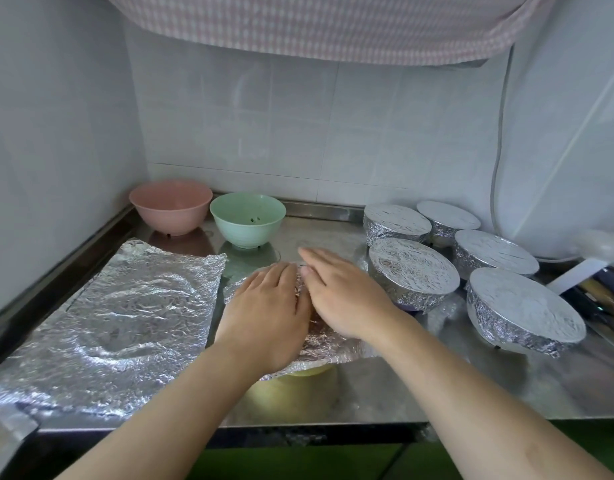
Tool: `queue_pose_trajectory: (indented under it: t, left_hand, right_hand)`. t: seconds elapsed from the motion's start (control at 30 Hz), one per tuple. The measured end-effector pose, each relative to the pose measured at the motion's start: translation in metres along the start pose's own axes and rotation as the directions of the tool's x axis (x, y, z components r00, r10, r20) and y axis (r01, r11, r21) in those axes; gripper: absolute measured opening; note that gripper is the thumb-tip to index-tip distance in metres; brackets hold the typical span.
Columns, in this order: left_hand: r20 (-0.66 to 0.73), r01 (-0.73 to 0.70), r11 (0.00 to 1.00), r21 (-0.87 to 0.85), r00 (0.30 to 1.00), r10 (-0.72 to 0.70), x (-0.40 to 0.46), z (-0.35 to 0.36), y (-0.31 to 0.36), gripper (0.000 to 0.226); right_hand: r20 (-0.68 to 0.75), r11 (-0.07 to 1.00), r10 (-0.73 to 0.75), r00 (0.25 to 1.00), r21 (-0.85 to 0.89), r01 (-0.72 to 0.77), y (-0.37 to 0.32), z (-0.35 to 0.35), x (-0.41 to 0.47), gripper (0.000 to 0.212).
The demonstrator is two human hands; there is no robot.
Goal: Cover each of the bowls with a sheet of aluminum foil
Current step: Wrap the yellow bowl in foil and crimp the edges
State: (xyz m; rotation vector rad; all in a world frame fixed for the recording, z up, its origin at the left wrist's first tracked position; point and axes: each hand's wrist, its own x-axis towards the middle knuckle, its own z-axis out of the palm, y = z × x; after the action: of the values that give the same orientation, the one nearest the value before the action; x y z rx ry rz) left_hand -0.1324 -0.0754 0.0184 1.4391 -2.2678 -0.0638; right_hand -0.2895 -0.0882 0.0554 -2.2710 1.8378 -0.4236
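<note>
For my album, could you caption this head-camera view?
Both hands, left and right, press foil flat over a yellow bowl beside five covered bowls.

A pink bowl and a mint-green bowl are sitting at centre left; silver crinkled foil is shining lower left; a pink-and-white checked cloth is hanging along the top.

One head-worn view, looking forward and down, close over the steel counter; wide-angle
</note>
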Motion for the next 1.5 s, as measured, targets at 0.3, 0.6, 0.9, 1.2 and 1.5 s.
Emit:
queue_pose_trajectory:
  t: [0.3,0.6,0.9,1.2,1.5]
  left_hand:
    - [0.003,0.124,0.992,0.014,0.992,-0.124,-0.013,-0.005,0.012,0.073]
    - [-0.054,0.089,0.972,-0.218,0.993,-0.103,-0.019,-0.009,0.009,0.054]
    - [-0.062,0.100,0.994,0.041,0.993,-0.097,-0.040,0.002,0.019,0.086]
    - [0.010,0.116,0.989,-0.095,0.993,-0.115,-0.007,-0.005,0.008,0.054]
    - [0.057,0.187,0.940,-0.286,0.982,-0.178,-0.012,-0.007,0.014,0.034]
  right_hand:
    - [0.057,1.000,0.018,0.998,0.005,-0.018,0.003,0.019,0.000,0.058]
    - [0.071,0.993,-0.117,0.991,0.018,0.116,-0.003,0.012,0.001,0.064]
    - [0.084,0.995,-0.100,0.991,0.016,0.099,-0.004,0.003,-0.001,0.050]
    - [0.009,0.986,-0.152,0.988,0.067,0.151,0.001,0.007,-0.004,0.052]
    - [-0.170,0.988,0.090,0.981,0.137,-0.067,0.002,0.023,-0.042,0.057]
